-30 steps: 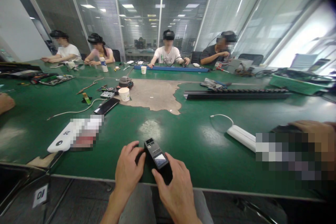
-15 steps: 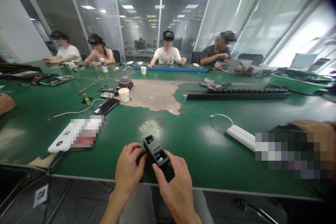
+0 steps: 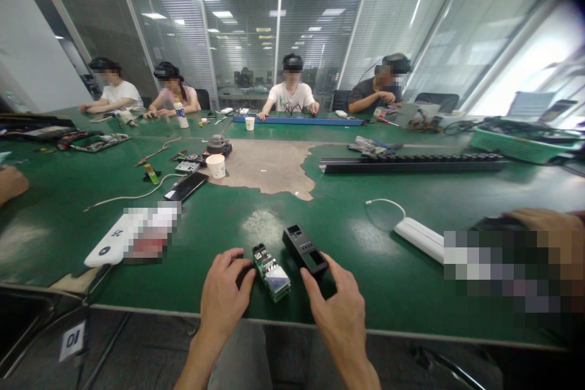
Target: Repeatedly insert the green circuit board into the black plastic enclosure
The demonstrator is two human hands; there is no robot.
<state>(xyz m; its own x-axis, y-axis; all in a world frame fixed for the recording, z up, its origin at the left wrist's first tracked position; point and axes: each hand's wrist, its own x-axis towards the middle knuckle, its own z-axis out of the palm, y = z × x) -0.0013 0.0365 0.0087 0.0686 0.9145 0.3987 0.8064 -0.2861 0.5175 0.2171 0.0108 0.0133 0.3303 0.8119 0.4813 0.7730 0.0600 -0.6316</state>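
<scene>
In front of me a green circuit board assembly (image 3: 271,274), with a pale screen at its near end, lies bare near the table edge. My left hand (image 3: 227,285) is at its left side, with curled thumb and fingertips against the edge. My right hand (image 3: 336,295) grips a black plastic housing (image 3: 305,251) by its near end, thumb on the left side and fingers on the right. The housing is tilted and has a rectangular window and a row of small holes. It is apart from the board, just to its right.
A white power bank (image 3: 107,241) and black phone (image 3: 186,186) lie left. A white power strip (image 3: 420,237) is at right, near another person's hand (image 3: 543,231). Farther off are a paper cup (image 3: 216,166), black rail (image 3: 411,164) and green basket (image 3: 521,145). Several people sit opposite.
My right hand has moved right with the black housing, which has come off the circuit board and exposed it. My left hand has stayed in place.
</scene>
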